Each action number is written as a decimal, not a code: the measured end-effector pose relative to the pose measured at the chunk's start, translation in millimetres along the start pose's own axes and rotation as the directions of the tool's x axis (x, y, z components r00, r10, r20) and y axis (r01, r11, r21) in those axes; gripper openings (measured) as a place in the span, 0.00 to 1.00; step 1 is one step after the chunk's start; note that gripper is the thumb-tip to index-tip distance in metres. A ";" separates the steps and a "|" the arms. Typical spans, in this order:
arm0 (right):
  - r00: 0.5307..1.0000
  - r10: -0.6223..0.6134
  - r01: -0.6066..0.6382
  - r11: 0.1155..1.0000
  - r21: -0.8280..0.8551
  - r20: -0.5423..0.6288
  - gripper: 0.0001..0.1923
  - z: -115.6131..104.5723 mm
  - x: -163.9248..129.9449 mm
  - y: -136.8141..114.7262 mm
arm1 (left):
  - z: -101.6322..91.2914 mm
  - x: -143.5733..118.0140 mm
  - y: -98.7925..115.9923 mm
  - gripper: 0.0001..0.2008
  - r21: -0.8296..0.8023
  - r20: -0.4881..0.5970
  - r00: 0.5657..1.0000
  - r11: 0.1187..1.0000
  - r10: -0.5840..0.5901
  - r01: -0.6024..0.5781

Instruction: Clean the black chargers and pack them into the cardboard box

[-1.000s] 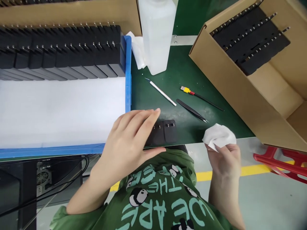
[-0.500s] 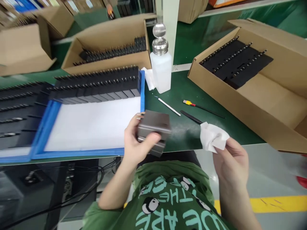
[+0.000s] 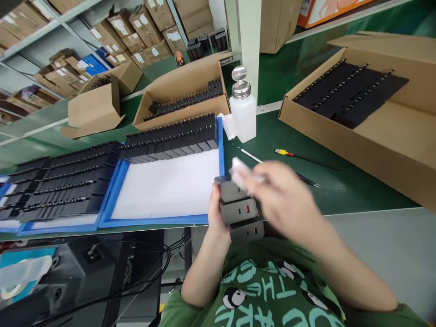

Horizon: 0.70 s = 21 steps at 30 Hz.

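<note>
My left hand [image 3: 218, 211] is closed around a small stack of dark grey charger blocks [image 3: 240, 211], held just over the table's front edge. Their port faces point up toward me, and two show a small red port. My right hand [image 3: 284, 200], smeared by motion, pinches a crumpled white wipe [image 3: 241, 171] at the far end of the stack. Whether the wipe touches the blocks I cannot tell. Partly behind the right hand lie a thin white pen-like tool [image 3: 251, 155] and black tweezers [image 3: 309, 180].
Left stands a blue-rimmed tray [image 3: 166, 193] with rows of black chargers [image 3: 173, 141] along its back. A white pump bottle [image 3: 243, 116] stands behind the tools. A short yellow-tipped USB cable [image 3: 306, 159] lies right, before an open cardboard box [image 3: 354, 154] holding black chargers.
My right hand has brought the wipe leftward to the blocks. My left hand has turned the blocks so their port faces show. The camera view has shifted.
</note>
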State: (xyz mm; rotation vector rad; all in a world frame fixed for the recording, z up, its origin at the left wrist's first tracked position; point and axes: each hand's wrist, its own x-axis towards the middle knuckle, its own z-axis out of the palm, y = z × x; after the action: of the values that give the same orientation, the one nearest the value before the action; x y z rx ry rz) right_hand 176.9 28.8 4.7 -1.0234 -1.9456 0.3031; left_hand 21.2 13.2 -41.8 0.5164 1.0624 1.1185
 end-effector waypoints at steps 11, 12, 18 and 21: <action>0.989 -0.032 0.022 0.997 -0.069 -0.142 0.11 -9.6 -40.3 -2.7 | 8.2 -4.7 10.9 0.35 -0.240 0.071 0.989 0.960 -0.130 0.144; 0.994 -0.078 0.076 0.997 -0.027 -0.083 0.10 -8.0 -47.7 -0.4 | 9.0 -4.7 11.3 0.36 -0.223 0.080 0.986 0.962 -0.144 0.158; 0.978 0.128 -0.107 0.986 -0.130 0.163 0.19 -2.3 -74.9 62.2 | 2.6 -2.6 9.8 0.38 -0.018 0.069 0.996 0.998 0.063 -0.062; 0.965 0.196 -0.162 0.968 -0.190 0.174 0.24 -13.2 -71.9 75.3 | -1.9 -1.4 11.2 0.28 0.072 0.127 0.961 0.964 0.244 -0.254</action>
State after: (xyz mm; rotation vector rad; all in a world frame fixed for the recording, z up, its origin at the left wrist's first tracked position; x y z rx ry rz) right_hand 247.0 19.4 -72.9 -1.3321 -2.0831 0.3488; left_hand 14.3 16.1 -33.2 0.7937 0.9645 1.2493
